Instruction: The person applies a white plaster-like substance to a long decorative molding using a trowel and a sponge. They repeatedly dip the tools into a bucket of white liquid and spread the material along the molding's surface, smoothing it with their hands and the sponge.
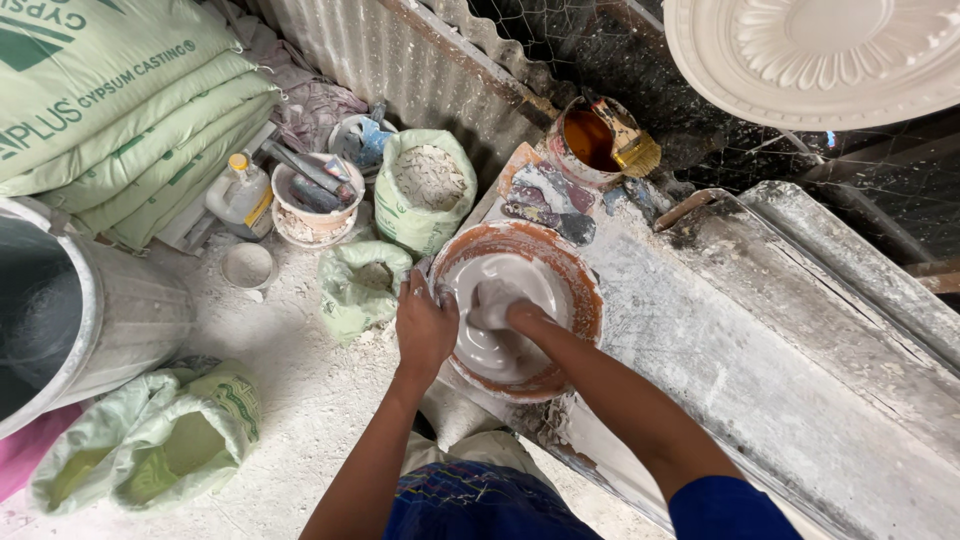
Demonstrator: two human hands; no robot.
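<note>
A round orange-brown bowl [580, 285] stands on the corner of a plaster-crusted bench and holds thick white wet plaster [515, 275]. My left hand [425, 325] grips the bowl's left rim. My right hand [497, 310] is down inside the bowl, coated in the white mix, fingers buried in it. Whether the right hand's fingers are apart or closed is hidden by the plaster.
The bench [760, 370] runs to the right. Behind the bowl lie scrapers [545, 205] and a tin [590, 140] with a brush. Open powder sacks [425, 185], stacked green bags [120, 110], a grey drum [70, 320] and a white ceiling rosette [810, 55] surround it.
</note>
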